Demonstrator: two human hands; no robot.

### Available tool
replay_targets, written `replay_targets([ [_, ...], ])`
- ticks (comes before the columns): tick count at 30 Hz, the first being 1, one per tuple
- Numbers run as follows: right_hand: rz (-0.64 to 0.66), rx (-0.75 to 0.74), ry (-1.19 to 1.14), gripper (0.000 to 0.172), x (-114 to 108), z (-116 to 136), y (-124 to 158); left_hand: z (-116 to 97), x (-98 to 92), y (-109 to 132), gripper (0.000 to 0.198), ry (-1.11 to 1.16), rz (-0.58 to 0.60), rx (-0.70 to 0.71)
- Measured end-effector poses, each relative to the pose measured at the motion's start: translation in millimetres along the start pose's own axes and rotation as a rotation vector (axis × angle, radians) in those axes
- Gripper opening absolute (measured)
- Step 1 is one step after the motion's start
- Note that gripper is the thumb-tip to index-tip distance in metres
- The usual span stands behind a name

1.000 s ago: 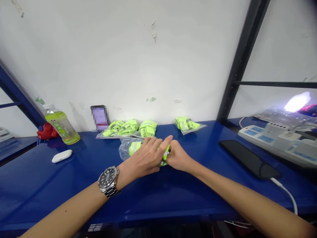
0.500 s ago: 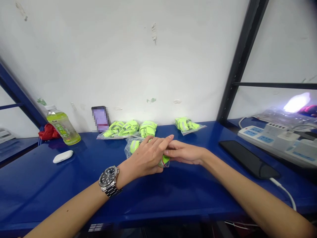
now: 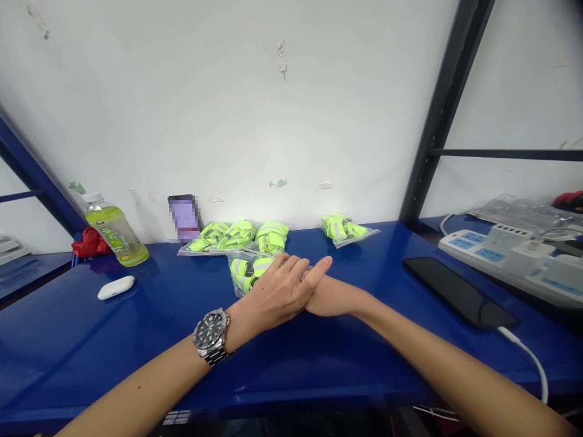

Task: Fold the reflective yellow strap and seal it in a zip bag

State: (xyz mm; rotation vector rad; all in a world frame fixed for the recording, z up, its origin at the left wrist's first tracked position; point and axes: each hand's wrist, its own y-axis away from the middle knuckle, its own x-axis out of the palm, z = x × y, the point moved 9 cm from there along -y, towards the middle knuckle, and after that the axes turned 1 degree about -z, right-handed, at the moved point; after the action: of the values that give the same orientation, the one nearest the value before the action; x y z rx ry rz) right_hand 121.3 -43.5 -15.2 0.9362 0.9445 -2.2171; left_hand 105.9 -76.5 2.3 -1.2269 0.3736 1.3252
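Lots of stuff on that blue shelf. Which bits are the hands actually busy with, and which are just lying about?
In hand:
left hand, laid over right hand
clear bag of neon bands, under the hands
filled bags by the wall
lone bag

Lying about:
bottle
white case
propped phone
flat phone
power strip
red cloth

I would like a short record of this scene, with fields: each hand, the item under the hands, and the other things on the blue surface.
left hand: lies over the right hand, fingers on the clear bag; watch on the wrist
right hand: under the left, fingers hidden
clear bag: holds neon-yellow pieces, lies flat
more bags: by the wall, one apart to the right
bottle: far left, leaning
white case: near the bottle
black phone: right, cable attached
blue surface: bears all
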Motion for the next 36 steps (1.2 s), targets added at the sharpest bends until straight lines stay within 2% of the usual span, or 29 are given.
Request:
replay_targets([
  [2, 0.038, 0.034, -0.117, 0.028, -11.7, -1.0, 0.6, 7.1, -3.6, -1.1, 0.088, 0.067, -0.030, -0.033],
  [4, 0.020, 0.049, -0.177, 0.023, -25.8, 1.0, 1.5, 19.0, -9.9, -1.2, 0.096, 0.140, -0.101, -0.087],
  [9, -0.265, -0.001, -0.072, 0.024, -57.9, 18.6, 9.5, 48.8, -24.3, 4.0, 0.099, 0.254, -0.302, -0.211],
  [12, -0.251, -0.116, 0.045, 0.023, -49.8, 39.9, 10.6, 55.2, -27.6, 7.9, 0.095, 0.271, -0.346, -0.238],
  [15, -0.193, -0.115, 0.172, 0.024, -38.9, 48.4, 6.4, 55.3, -30.2, 10.7, 0.095, 0.278, -0.375, -0.281],
  [20, -0.072, 0.084, 0.263, 0.034, -28.8, 32.5, -0.9, 36.1, -29.7, 2.3, 0.082, 0.221, -0.325, -0.221],
  [22, -0.057, 0.115, 0.275, 0.033, -28.4, 27.4, -0.8, 32.6, -30.3, -1.3, 0.082, 0.194, -0.330, -0.203],
  [26, -0.123, 0.010, 0.249, 0.021, -38.3, 30.9, 2.2, 38.6, -31.0, -5.7, 0.085, 0.188, -0.343, -0.197],
  [30, -0.287, -0.089, 0.320, 0.015, -66.2, 36.6, 9.2, 67.6, -33.5, -3.0, 0.084, 0.311, -0.318, -0.391],
  [33, -0.340, -0.062, 0.486, 0.020, -83.1, 34.0, 11.7, 82.4, -36.6, -1.8, 0.076, 0.394, -0.199, -0.506],
  [36, -0.281, -0.079, 0.674, 0.025, -86.1, 33.6, 9.2, 85.3, -42.8, -4.9, 0.050, 0.426, -0.010, -0.484],
])
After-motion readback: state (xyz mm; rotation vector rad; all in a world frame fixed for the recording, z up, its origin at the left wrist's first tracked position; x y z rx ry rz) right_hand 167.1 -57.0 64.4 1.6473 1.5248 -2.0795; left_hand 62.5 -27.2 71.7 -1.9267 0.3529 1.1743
